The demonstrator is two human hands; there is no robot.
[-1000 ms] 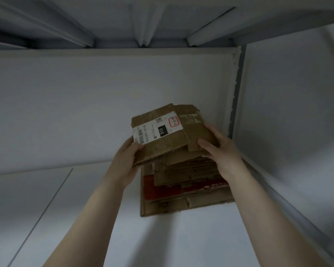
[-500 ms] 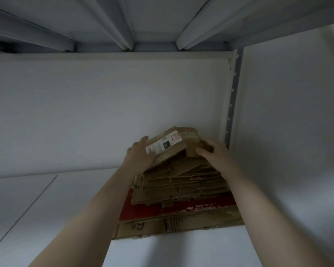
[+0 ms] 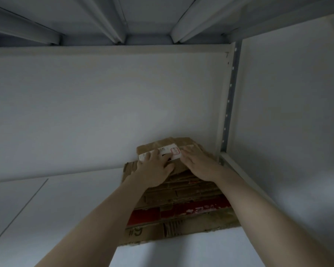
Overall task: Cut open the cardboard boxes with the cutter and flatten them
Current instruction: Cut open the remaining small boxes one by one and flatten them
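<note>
As I looked in through the head camera, the pile (image 3: 183, 193) of flattened boxes lay in the back right corner of the shelf (image 3: 66, 218). Its far side was up at the back panel (image 3: 104, 112) and its right side just beside the perforated post (image 3: 228, 105). The sheets lay flat, one on another, with their long edges running left to right across my view. The bottom sheet (image 3: 191, 226) was the widest and reached nearest to me, with "#6" written on its near left part. A red layer (image 3: 191, 209) showed just above it.

The top piece (image 3: 156, 146) was the smallest and sat at the far end of the pile. Its long axis ran left to right and climbed a little toward the right. Its white label (image 3: 174, 151) followed the same line, with the red-framed mark at the right end.

Both hands lay on that top piece, palms down. The left hand (image 3: 154, 168) had its fingers spread and straight over the left part of the label. The right hand (image 3: 199, 164) lay flat just beside it on the piece's right half, fingers pointing away from me. Neither hand curled round anything. Grey beams (image 3: 112, 20) ran overhead.
</note>
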